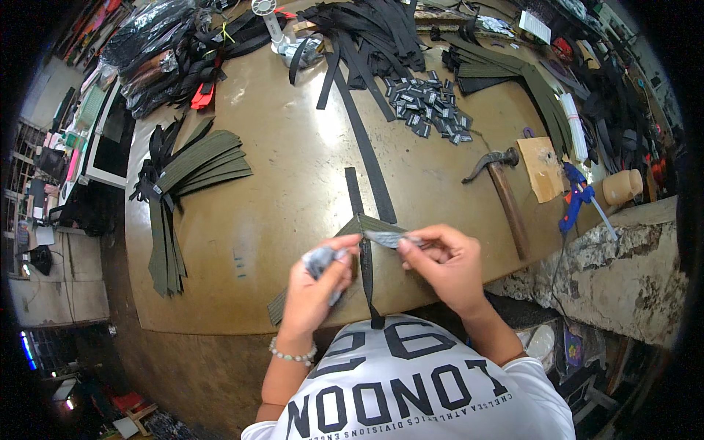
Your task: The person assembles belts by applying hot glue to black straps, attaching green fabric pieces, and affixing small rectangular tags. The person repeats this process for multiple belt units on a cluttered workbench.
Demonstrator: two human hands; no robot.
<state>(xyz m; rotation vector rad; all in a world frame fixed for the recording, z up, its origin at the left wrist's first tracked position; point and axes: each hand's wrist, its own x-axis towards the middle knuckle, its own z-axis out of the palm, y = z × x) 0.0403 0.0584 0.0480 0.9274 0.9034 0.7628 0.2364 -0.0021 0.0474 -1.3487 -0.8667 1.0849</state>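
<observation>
Near the front edge of the table, my left hand (306, 292) is closed around a crumpled grey-and-white bundle (320, 261), its kind too blurred to tell. My right hand (451, 270) pinches the right end of a small grey strip (383, 238), and my left fingertips meet its other end. Below the strip lies an olive ribbed strap (349, 229), bent to a peak. A narrow black strap (368, 275) runs from that peak down toward my shirt. Another short black strap piece (354, 189) extends away beyond the peak. My hands partly hide the olive strap.
A hammer (506, 202) lies to the right, by a brown board (541, 170) and a blue glue gun (576, 198). Small dark labels (429, 106) are piled farther back, near black straps (374, 37). Olive straps (202, 165) lie left.
</observation>
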